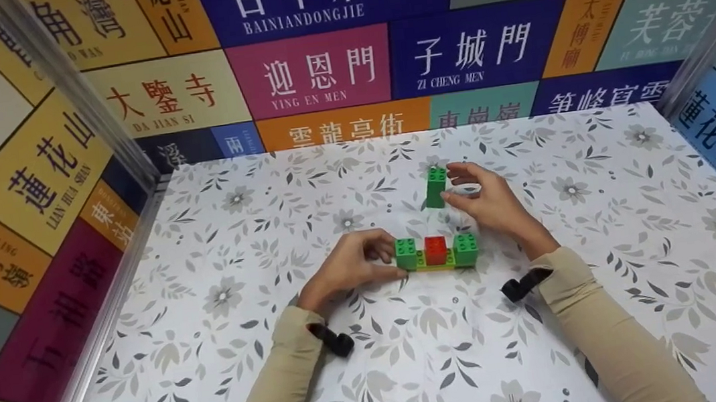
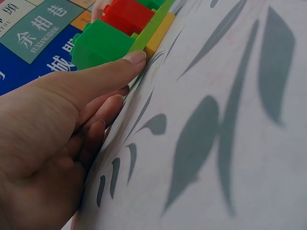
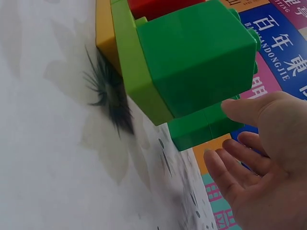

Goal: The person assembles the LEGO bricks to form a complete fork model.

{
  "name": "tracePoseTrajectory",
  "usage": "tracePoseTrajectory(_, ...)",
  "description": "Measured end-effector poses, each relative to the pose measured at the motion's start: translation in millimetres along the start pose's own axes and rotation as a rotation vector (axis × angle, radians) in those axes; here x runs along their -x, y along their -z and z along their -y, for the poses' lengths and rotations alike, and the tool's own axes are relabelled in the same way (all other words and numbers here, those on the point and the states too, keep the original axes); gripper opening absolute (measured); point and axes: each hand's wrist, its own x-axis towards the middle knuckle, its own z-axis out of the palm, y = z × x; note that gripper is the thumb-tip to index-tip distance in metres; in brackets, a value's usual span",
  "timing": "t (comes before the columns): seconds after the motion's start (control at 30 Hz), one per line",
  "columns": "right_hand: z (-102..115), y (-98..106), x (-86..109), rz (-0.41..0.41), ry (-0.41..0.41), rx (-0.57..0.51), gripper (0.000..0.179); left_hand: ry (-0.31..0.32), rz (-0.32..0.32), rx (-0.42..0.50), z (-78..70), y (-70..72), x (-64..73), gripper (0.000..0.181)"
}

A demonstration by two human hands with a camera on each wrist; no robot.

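Observation:
A toy-brick structure stands on the table, with a light-green layer (image 3: 136, 72) over a yellow one (image 3: 106, 33). On top are a left green block (image 1: 406, 254), a red block (image 1: 435, 251) in the middle and a right green block (image 1: 465, 249). My left hand (image 1: 350, 262) holds the left end, its thumb (image 2: 112, 74) pressed along the near side and its other fingers partly hidden. Behind the structure stands an upright green stack (image 1: 436, 190) of two bricks. My right hand (image 1: 490, 203) is at its right side, fingers spread and relaxed, thumb tip right at the stack.
The table (image 1: 248, 362) has a white cover with grey leaves and flowers. Patterned panels with Chinese lettering (image 1: 316, 71) rise along the back and both sides. Black wrist cameras (image 1: 333, 340) are strapped over beige sleeves.

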Motion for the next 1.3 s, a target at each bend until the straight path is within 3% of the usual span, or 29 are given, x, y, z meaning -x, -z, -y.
tracePoseTrajectory(0.27, -1, -4, -7.3, -0.008, -0.038, -0.003, 0.058, -0.004, -0.001, 0.007, -0.4, 0.3, 0.5, 0.040)
tracePoseTrajectory(0.73, -3, -4, -3.5, -0.043, -0.010, 0.077, 0.048, -0.008, 0.005, -0.037, -2.1, 1.5, 1.3, 0.044)
tracePoseTrajectory(1.07, -1, -2, 3.3, -0.041, -0.007, 0.112, 0.047, -0.018, -0.058, -0.058, -1.7, 1.2, 1.2, 0.043)
tracePoseTrajectory(1.3, -2, 0, 11.7, -0.031, 0.001, 0.081, 0.047, -0.026, -0.100, -0.039, -1.4, -1.2, 0.9, 0.042)
